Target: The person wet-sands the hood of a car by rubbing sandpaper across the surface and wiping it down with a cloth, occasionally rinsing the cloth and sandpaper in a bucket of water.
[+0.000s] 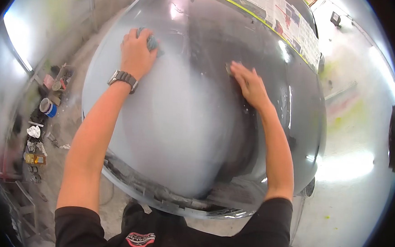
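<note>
A car hood (171,108) stretches out in front of me, dull and pale grey on the left, dark and glossy to the right. My left hand (137,52), with a watch (123,80) on its wrist, grips a crumpled blue-green cloth (152,43) on the pale side. Over the dark side, my right hand (249,85) has its fingers pressed together on a small, thin, flat pad (228,69). That pad is mostly hidden under the fingertips, and the hand is slightly blurred.
Newspaper (283,20) edged with yellow-green tape (254,14) covers the windshield area. Along the left wall, a blue paint can (48,108), a yellow tin (35,159) and crumpled white paper (33,131) sit on the floor. The right wall (350,133) runs beside the car.
</note>
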